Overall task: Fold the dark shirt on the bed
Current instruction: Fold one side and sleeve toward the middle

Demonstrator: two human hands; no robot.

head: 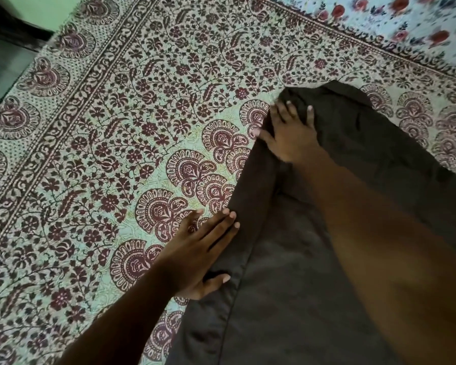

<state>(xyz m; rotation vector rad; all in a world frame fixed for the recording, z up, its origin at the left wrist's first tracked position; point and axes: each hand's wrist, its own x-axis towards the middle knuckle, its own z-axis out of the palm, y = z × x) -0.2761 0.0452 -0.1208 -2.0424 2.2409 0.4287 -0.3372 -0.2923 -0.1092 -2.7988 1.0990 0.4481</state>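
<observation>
The dark shirt lies spread on the patterned bed cover, filling the lower right of the head view. A narrow strip along its left side is folded over the body. My left hand rests flat at that left edge, fingers on the folded strip, thumb tucked at the fabric's edge. My right hand lies farther up on the shirt's top left corner, fingers spread and pressing the cloth down; whether it pinches the fabric is unclear. My right forearm crosses over the shirt's middle and hides part of it.
A green bed cover with dark red floral and paisley print spreads to the left and behind. A second cloth, pale with red flowers, lies at the far right corner. The bed's left edge and dark floor show at upper left.
</observation>
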